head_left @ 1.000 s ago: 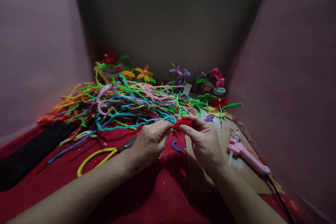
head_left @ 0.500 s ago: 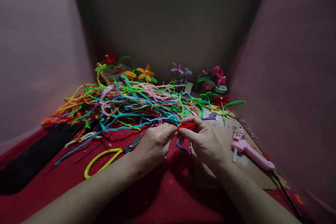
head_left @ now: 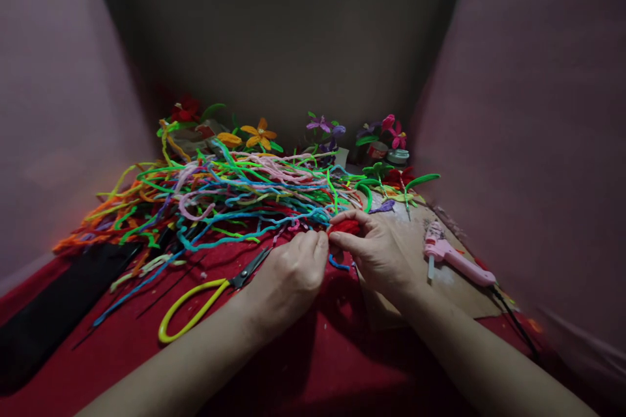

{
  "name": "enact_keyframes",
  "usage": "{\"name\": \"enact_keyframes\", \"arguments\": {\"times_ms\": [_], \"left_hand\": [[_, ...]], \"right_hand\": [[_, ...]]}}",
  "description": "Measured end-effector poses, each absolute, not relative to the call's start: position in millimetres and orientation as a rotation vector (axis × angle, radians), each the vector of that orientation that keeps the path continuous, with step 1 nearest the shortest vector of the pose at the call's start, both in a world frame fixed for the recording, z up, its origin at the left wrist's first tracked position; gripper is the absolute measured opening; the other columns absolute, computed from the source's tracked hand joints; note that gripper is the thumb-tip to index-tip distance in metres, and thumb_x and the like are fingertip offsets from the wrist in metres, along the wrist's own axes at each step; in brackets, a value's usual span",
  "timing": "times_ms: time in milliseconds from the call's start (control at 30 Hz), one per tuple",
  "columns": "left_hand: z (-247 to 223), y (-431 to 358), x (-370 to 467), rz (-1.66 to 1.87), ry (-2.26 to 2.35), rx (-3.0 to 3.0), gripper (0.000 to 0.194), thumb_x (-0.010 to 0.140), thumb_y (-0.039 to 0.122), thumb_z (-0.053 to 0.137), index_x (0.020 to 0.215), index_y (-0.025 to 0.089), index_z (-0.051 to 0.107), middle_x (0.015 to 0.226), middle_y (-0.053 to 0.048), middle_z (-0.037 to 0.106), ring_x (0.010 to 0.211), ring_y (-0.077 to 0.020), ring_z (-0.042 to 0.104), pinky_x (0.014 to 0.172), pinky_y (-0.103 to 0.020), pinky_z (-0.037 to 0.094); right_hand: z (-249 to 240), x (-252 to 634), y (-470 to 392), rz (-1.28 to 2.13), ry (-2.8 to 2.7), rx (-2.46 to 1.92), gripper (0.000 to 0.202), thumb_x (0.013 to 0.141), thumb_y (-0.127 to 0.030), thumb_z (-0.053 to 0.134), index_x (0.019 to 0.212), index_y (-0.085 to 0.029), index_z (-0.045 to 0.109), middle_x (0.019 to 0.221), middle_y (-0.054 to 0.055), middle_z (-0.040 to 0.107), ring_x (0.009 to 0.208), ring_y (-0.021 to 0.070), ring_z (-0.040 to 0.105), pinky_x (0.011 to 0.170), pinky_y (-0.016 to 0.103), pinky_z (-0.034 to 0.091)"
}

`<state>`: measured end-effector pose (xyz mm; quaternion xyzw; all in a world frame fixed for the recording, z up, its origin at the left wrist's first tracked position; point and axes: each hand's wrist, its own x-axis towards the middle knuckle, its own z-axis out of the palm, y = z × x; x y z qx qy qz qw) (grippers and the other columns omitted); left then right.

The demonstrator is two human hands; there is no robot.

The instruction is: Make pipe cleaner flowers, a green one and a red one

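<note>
Between thumb and fingers my right hand (head_left: 379, 247) pinches a red fuzzy pipe-cleaner piece (head_left: 345, 227). My left hand (head_left: 296, 268) is closed right beside it, fingertips meeting the near end of the red piece; what exactly they grip is hidden. Yellow-handled scissors (head_left: 195, 309) lie on the red cloth (head_left: 274, 365) to the left of my left hand, blades partly behind it. A short blue pipe cleaner (head_left: 338, 263) rests just below the red piece. A tangled heap of coloured pipe cleaners (head_left: 254, 186) spreads beyond my hands.
A pink glue gun (head_left: 460, 262) with a black cord lies on a cardboard sheet (head_left: 405, 228) at the right. Finished pipe-cleaner flowers (head_left: 259, 135) stand along the back, near a small jar (head_left: 398, 156). A long black object (head_left: 63, 316) occupies the left side.
The view has shifted slightly, moving the table items leftward. My left hand has turned so its knuckles face up more, while my right hand keeps its pinch on the red piece.
</note>
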<state>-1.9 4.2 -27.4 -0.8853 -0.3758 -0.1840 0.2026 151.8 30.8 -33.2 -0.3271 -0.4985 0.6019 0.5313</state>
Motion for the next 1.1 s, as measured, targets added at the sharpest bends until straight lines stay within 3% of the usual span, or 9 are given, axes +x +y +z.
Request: {"name": "enact_keyframes", "arguments": {"times_ms": [233,400,500,600,733,867,967,1100], "left_hand": [[-35.8,10.8,-4.9,-0.662,-1.044,-2.483,0.018,0.087,0.011,0.039,0.084,0.013,0.057,0.07,-0.005,0.056,0.062,-0.0157,0.052,0.055,-0.025,0.045],[-27.6,15.2,-7.8,-1.357,-1.255,-2.674,0.018,0.087,0.017,0.041,0.084,0.016,0.059,0.071,-0.001,0.057,0.064,-0.0104,0.053,0.06,-0.021,0.043],[-18.3,15.5,-8.3,-1.688,-1.65,-2.816,0.019,0.084,0.025,0.046,0.075,0.016,0.06,0.06,0.003,0.049,0.053,-0.0082,0.044,0.05,-0.02,0.036],[-12.8,16.5,-8.8,-1.976,-2.027,-2.955,0.025,0.081,0.035,0.052,0.07,0.014,0.059,0.052,0.006,0.035,0.044,-0.0053,0.029,0.041,-0.019,0.023],[-12.8,18.5,-7.8,-2.276,-2.226,-2.92,0.027,0.075,0.039,0.059,0.07,0.013,0.059,0.05,0.007,0.033,0.042,-0.0036,0.023,0.04,-0.019,0.016],[-16.6,16.9,-3.4,-2.169,-2.23,-2.893,0.027,0.074,0.04,0.059,0.068,0.014,0.058,0.049,0.006,0.036,0.041,-0.0041,0.027,0.039,-0.019,0.019],[-22.4,14.6,-0.2,-1.968,-2.072,-2.806,0.02,0.077,0.034,0.057,0.07,0.015,0.059,0.052,0.005,0.042,0.043,-0.0057,0.034,0.04,-0.019,0.026],[-31.4,13.3,0.8,-1.71,-1.66,-2.681,0.013,0.081,0.023,0.052,0.081,0.017,0.064,0.058,0.003,0.053,0.047,-0.0077,0.044,0.045,-0.019,0.036]], "right_hand": [[-30.5,153.4,28.5,1.464,-1.213,-0.729,0.025,0.064,-0.02,0.072,0.087,-0.018,0.062,0.062,-0.003,0.061,0.051,0.0092,0.054,0.053,0.023,0.043],[-23.6,162.8,31.9,1.427,-1.186,-0.613,0.034,0.072,-0.03,0.065,0.104,-0.02,0.059,0.075,0.001,0.065,0.056,0.0118,0.058,0.053,0.025,0.045],[-22.4,167.2,33.5,1.417,-1.192,-0.574,0.033,0.076,-0.036,0.06,0.104,-0.019,0.06,0.076,0.003,0.065,0.057,0.0124,0.058,0.053,0.026,0.045],[-23.0,166.1,31.6,1.327,-1.228,-0.643,0.031,0.074,-0.031,0.064,0.102,-0.019,0.062,0.079,0.002,0.065,0.06,0.0121,0.058,0.056,0.026,0.047],[-25.8,159.2,25.0,1.206,-1.247,-0.711,0.033,0.069,-0.025,0.069,0.101,-0.021,0.064,0.077,0.0,0.065,0.067,0.0127,0.059,0.063,0.027,0.049],[-31.4,153.1,18.4,1.068,-1.342,-0.797,0.044,0.073,-0.027,0.066,0.116,-0.023,0.058,0.092,0.004,0.065,0.08,0.0165,0.059,0.074,0.032,0.049],[-34.4,150.1,15.5,0.952,-1.399,-0.839,0.05,0.076,-0.027,0.064,0.124,-0.028,0.051,0.089,0.003,0.064,0.073,0.0148,0.057,0.068,0.031,0.049],[-34.2,147.3,15.6,0.857,-1.446,-0.741,0.036,0.077,-0.023,0.062,0.113,-0.03,0.058,0.093,0.002,0.062,0.076,0.0135,0.058,0.069,0.028,0.049]]}}
